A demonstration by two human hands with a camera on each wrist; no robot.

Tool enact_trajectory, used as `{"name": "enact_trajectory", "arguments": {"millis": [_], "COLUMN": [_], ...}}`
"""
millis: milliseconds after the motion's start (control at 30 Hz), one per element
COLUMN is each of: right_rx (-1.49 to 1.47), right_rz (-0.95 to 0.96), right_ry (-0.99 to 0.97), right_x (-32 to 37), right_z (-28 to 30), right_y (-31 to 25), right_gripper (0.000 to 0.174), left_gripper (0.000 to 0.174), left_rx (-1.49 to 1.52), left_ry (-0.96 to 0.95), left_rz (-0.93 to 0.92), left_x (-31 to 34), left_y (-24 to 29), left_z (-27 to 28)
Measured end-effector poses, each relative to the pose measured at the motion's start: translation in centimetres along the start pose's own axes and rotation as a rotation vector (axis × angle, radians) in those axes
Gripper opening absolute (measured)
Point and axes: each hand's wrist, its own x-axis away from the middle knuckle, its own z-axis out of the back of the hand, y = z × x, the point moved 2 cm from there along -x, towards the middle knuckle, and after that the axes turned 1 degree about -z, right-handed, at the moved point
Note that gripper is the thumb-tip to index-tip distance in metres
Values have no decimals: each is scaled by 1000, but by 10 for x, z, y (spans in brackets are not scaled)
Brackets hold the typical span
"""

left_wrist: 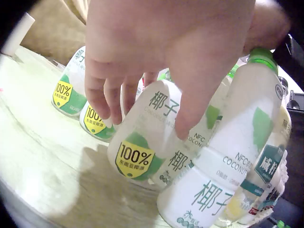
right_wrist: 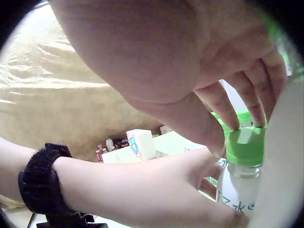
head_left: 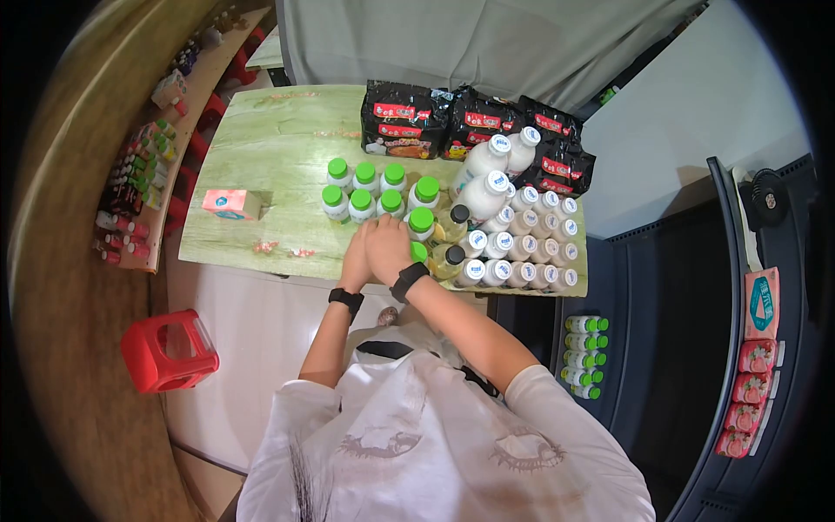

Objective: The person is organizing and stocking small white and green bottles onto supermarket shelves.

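Observation:
In the head view my left hand (head_left: 356, 264) and right hand (head_left: 388, 249) overlap at the near edge of the green-capped bottles (head_left: 361, 201). The left wrist view has my left hand (left_wrist: 161, 57) coming down over a white coconut bottle (left_wrist: 137, 147), its thumb on one side and fingers on the other. In the right wrist view my right hand (right_wrist: 204, 71) is above a green cap (right_wrist: 245, 146), bent fingertips at its far edge and thumb just beside it. Below, my left hand (right_wrist: 156, 183) holds that bottle's body (right_wrist: 235, 187).
White-capped bottles (head_left: 522, 248), larger white bottles (head_left: 480, 198) and dark-capped bottles (head_left: 447, 261) stand to the right. Black packages (head_left: 405, 122) line the table's back. A pink-and-white box (head_left: 230, 204) lies at the left; a red stool (head_left: 170, 351) is on the floor.

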Motion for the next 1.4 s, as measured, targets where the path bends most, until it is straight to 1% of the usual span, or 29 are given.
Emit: {"name": "enact_trajectory", "arguments": {"millis": [67,133,200,300,367,433,500,533,567,633,667,733,800,867,933,1033,1167,1200,1300,1400], "right_rx": [6,-9,-29,-58,-100,-168,-249,-297,-345,-389,-411,-496,-571,-621,-667,-738,-762,-747,-754,-743], "right_rz": [23,55,103,167,210,257,315,343,369,396,407,412,420,392,370,296,86,35,-115,-255], "right_ry": [51,77,54,71,103,124,143,162,182,130,105,99,71,84,109,105,139,144,60,102], "right_x": [1,2,4,11,16,24,34,40,47,63,70,86,101,119,138,169,217,231,273,318], "right_z": [-5,-8,-9,-5,-1,-1,1,7,14,32,40,48,57,69,75,95,102,108,116,112], "right_y": [1,1,0,-8,-11,-11,-9,-8,-7,-5,-4,2,15,35,58,99,152,166,202,229], "right_gripper": [28,26,23,21,20,21,20,20,20,27,31,32,36,39,44,45,44,43,44,45], "left_gripper": [39,39,39,37,37,36,34,36,38,42,45,52,56,62,63,63,62,61,59,58], "left_rx": [31,79,138,208,172,194,275,341,306,236,212,160,139,126,97,122,269,282,309,295], "left_ry": [42,93,156,241,265,296,332,382,393,411,395,359,314,266,176,71,-107,-155,-297,-417], "left_rz": [14,50,109,118,134,200,318,333,329,317,362,449,398,346,294,206,125,100,2,-100], "left_x": [1,5,11,26,33,43,58,68,76,90,97,105,105,107,104,89,68,65,57,55], "left_y": [20,29,34,9,13,24,35,36,37,48,56,84,118,141,161,194,241,250,277,304], "left_z": [12,14,14,-2,2,8,15,17,19,26,28,40,48,45,38,18,-21,-33,-69,-108]}}
